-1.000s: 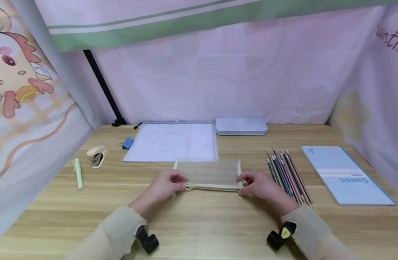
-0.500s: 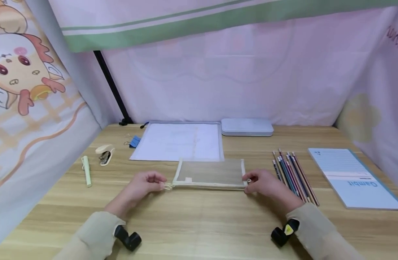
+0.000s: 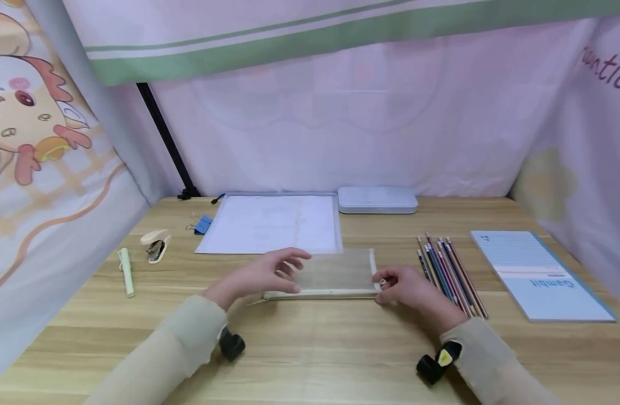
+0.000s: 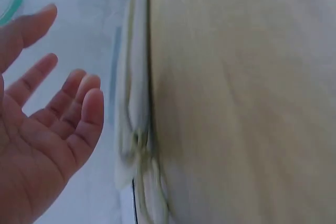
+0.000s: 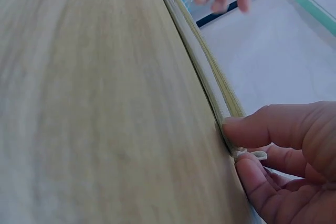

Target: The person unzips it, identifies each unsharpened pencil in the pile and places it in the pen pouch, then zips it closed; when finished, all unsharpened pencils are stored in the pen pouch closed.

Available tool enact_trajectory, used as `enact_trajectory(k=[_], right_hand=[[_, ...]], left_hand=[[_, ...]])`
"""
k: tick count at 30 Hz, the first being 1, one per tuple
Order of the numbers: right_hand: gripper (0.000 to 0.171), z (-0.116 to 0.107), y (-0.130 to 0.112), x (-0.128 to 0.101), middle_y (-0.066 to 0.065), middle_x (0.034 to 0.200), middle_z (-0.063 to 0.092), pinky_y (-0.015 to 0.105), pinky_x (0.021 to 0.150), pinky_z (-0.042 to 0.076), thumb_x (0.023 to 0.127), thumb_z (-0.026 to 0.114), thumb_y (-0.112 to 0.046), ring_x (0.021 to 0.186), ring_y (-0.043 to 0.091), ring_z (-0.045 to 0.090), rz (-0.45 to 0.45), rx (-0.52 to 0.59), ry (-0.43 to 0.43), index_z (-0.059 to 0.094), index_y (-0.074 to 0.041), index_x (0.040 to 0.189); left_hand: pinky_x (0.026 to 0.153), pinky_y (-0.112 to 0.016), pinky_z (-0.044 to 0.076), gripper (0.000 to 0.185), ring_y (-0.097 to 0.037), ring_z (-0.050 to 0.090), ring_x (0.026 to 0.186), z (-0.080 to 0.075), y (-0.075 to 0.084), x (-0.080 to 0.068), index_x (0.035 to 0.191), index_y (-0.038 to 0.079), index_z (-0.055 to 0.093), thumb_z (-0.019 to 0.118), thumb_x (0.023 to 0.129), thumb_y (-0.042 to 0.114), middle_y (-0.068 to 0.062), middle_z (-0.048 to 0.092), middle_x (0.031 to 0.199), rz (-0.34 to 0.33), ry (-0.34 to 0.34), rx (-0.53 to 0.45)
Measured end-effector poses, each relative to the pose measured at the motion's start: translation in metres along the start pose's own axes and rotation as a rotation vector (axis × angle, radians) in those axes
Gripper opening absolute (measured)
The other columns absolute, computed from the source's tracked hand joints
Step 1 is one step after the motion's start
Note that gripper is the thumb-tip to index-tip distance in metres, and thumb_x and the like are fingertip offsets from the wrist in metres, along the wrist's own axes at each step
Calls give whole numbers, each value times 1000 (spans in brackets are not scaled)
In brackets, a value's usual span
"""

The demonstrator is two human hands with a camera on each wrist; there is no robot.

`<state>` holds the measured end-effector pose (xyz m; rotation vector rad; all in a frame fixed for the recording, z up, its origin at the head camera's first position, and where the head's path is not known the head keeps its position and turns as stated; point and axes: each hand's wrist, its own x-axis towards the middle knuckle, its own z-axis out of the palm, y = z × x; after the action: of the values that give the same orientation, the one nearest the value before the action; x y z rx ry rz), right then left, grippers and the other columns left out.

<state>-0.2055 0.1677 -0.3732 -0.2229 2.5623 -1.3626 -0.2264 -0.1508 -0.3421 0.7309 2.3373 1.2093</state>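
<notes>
A see-through zip pouch (image 3: 335, 271) with pale edging lies in front of me, its zip along the near side. The zip pull (image 3: 258, 302) is at the left end, its cord loop lying on the table. My right hand (image 3: 408, 288) pinches the pouch's near right corner between thumb and fingers, by a small fabric loop (image 5: 258, 155). Over the left part of the pouch is my left hand (image 3: 264, 277), fingers loosely bent and thumb apart. The left wrist view shows this hand (image 4: 47, 140) holding nothing, beside the zip edge (image 4: 137, 77).
Several pencils (image 3: 448, 275) lie right of the pouch, beside a blue notepad (image 3: 544, 275). Behind are a clear folder with white paper (image 3: 269, 225) and a pale tin case (image 3: 378, 200). On the left are a blue binder clip (image 3: 203, 225), a stapler (image 3: 156, 246) and a green pen (image 3: 126, 273).
My left hand drew the zip pull leftward to the pouch's end, then let it go and moved right, over the pouch. My right hand keeps its pinch on the corner.
</notes>
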Motion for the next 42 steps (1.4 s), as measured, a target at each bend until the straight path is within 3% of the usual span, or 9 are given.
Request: enact_trajectory(k=[5, 9, 13, 16, 20, 25, 30, 37, 42], right_hand=[[41, 2, 0, 2, 7, 84, 57, 25, 60, 46, 67, 76, -1, 76, 16, 51, -15, 3, 3, 63, 2, 106], [41, 5, 1, 3, 7, 83, 58, 26, 62, 46, 67, 76, 0, 76, 16, 51, -10, 2, 7, 64, 2, 105], [41, 5, 1, 3, 7, 84, 59, 27, 63, 46, 67, 76, -1, 77, 16, 52, -9, -5, 7, 63, 1, 106], [41, 4, -1, 3, 7, 84, 58, 27, 63, 45, 67, 77, -2, 77, 16, 52, -6, -10, 6, 63, 1, 106], [45, 1, -2, 0, 7, 86, 57, 27, 64, 46, 67, 78, -4, 79, 17, 52, -20, -6, -29, 61, -1, 109], [52, -19, 6, -9, 12, 98, 58, 30, 74, 48, 77, 73, -14, 89, 19, 54, -114, -26, -100, 53, -1, 122], [48, -57, 20, -21, 15, 100, 59, 28, 75, 50, 86, 65, -16, 88, 15, 56, -175, -27, -12, 49, 6, 125], [55, -104, 41, -37, 23, 112, 55, 35, 78, 55, 92, 57, -24, 93, 21, 60, -7, -33, 126, 39, 8, 132], [55, -115, 62, -38, 22, 110, 55, 34, 74, 55, 91, 57, -23, 88, 20, 60, 128, -60, 128, 38, 9, 131]], left_hand=[[72, -31, 49, 87, -17, 51, 81, 12, 8, 28, 144, 27, 30, 78, 73, 14, -12, 47, 112, -33, -152, 57], [69, -29, 46, 94, -16, 48, 77, 19, 7, 38, 142, 30, 31, 82, 66, 11, -9, 49, 99, -48, -173, 200], [70, -28, 46, 80, -16, 49, 78, 20, 6, 42, 136, 26, 41, 79, 68, 8, -5, 52, 90, -53, -152, 297], [66, -26, 46, 63, -13, 49, 73, 19, 4, 42, 129, 21, 49, 73, 74, 5, -2, 53, 83, -36, -154, 288], [63, -24, 44, 46, -12, 47, 67, 19, 2, 39, 123, 15, 55, 65, 80, 3, 0, 53, 74, -12, -172, 220], [58, -25, 43, 35, -13, 46, 61, 20, 1, 28, 121, 13, 58, 61, 86, 5, -2, 54, 73, -51, -187, 94], [61, -24, 46, 32, -12, 51, 66, 22, 0, 15, 119, 10, 59, 60, 87, 6, -3, 59, 78, -61, -146, -37], [56, -21, 47, 33, -11, 53, 61, 30, -2, 5, 118, 2, 58, 59, 86, 6, -3, 56, 76, -83, -1, -215], [54, -18, 46, 35, -8, 52, 57, 44, -3, 6, 119, -6, 53, 58, 85, 2, 0, 56, 72, -119, 109, -423]])
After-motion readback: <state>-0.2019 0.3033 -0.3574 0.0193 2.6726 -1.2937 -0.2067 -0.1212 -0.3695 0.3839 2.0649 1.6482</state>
